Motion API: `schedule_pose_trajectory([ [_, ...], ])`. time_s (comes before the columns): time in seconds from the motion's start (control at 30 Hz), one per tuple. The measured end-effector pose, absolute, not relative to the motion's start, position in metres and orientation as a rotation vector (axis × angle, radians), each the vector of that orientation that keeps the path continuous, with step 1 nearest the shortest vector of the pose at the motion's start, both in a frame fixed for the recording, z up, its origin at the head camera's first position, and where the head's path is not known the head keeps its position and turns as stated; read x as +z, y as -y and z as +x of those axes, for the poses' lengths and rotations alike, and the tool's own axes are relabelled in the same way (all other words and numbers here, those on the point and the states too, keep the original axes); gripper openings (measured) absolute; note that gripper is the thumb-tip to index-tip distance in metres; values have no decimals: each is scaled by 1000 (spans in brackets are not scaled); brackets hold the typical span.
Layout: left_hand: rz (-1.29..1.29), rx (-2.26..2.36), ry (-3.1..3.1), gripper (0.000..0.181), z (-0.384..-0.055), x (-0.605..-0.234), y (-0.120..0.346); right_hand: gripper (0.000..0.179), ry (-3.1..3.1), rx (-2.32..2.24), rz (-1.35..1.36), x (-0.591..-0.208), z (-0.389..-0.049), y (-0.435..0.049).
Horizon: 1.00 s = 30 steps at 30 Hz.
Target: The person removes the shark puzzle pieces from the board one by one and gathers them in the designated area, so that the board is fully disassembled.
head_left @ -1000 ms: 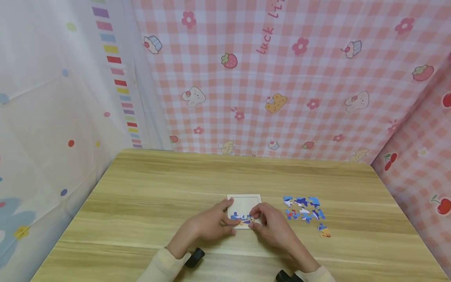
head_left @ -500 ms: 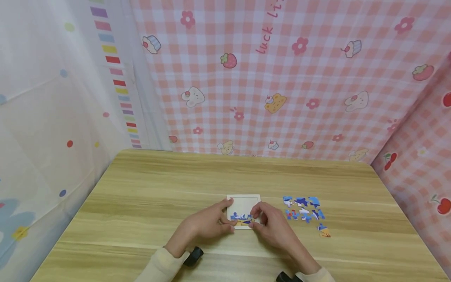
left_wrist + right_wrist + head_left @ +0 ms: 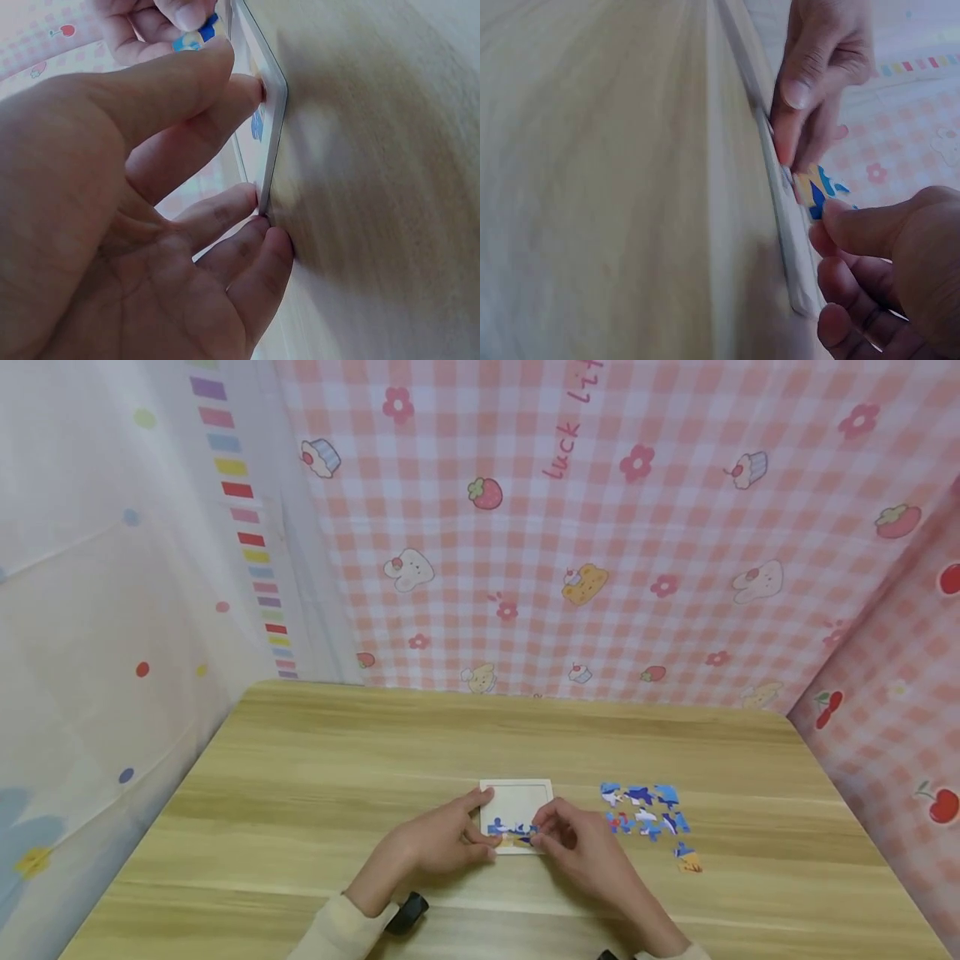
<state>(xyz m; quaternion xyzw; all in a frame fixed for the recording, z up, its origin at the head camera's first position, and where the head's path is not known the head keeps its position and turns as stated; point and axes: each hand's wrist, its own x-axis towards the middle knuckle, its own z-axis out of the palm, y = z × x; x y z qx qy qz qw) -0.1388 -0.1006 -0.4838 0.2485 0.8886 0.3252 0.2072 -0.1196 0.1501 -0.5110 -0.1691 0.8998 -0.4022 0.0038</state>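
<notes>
A flat pale puzzle tray [image 3: 517,802] lies on the table, a row of blue and yellow jigsaw pieces [image 3: 513,829] along its near side. My left hand [image 3: 442,839] rests at the tray's left side: one fingertip presses inside near the lower left corner, and other fingers touch the outer edge. In the left wrist view the tray's rim [image 3: 274,112] meets these fingertips. My right hand [image 3: 581,843] pinches a blue and yellow jigsaw piece [image 3: 814,196] between thumb and index finger, over the tray's lower right part. Its fingers partly hide that piece.
Right of the tray, several loose jigsaw pieces [image 3: 647,810] lie in rough rows, with a separate blue and orange piece [image 3: 687,858] below them. They rest on the wood-grain table [image 3: 360,735]. A pink checked curtain [image 3: 525,543] hangs behind its far edge.
My left fingertip has drawn back leftward from the pieces toward the tray's left edge. The right hand stays at the lower right with its piece, shifting only slightly. The view has tilted a little.
</notes>
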Motion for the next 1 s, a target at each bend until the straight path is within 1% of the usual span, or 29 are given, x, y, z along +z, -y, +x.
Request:
schedule_pose_trajectory([
  [0.23,682,913,-2473,26,-137,-484,100,14,-2815,-1269,-553,-503,-116,-169],
  [0.7,691,967,-2449,23,-137,-486,101,18,-2971,-1309,-551,-499,-110,-213],
  [1.0,680,960,-2449,24,-138,-487,100,18,-3025,-1272,-473,-499,-106,-247],
])
